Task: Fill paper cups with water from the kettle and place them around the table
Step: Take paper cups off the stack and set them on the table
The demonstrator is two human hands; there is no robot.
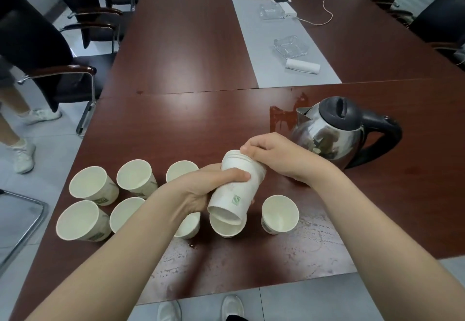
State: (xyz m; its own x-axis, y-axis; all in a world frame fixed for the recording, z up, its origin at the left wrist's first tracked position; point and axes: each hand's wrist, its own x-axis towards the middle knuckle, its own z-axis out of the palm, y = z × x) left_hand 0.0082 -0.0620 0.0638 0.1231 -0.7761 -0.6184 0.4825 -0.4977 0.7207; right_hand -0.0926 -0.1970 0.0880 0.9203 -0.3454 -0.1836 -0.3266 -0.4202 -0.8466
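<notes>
At the left edge, chairs [63, 69] and another person's legs stand close to the table [188, 43]. In the lower left, several loose cups [136, 178] stand with the mouth up and look empty to me. I think they are grouped so that pouring can go in one pass. The forearm hides part of two of them.

The left hand [208, 184] wraps its fingers around the middle of the stack of cups [236, 189], which is tilted above the table. The right hand [271, 155] pinches the upper end with curled fingers, I judge to pull one cup free.

The kettle [327, 134] rests at the middle right, lid closed and handle turned right, beside a wet patch [281, 119]. A glass dish [290, 46] and a paper roll [303, 66] lie higher up, well apart.
</notes>
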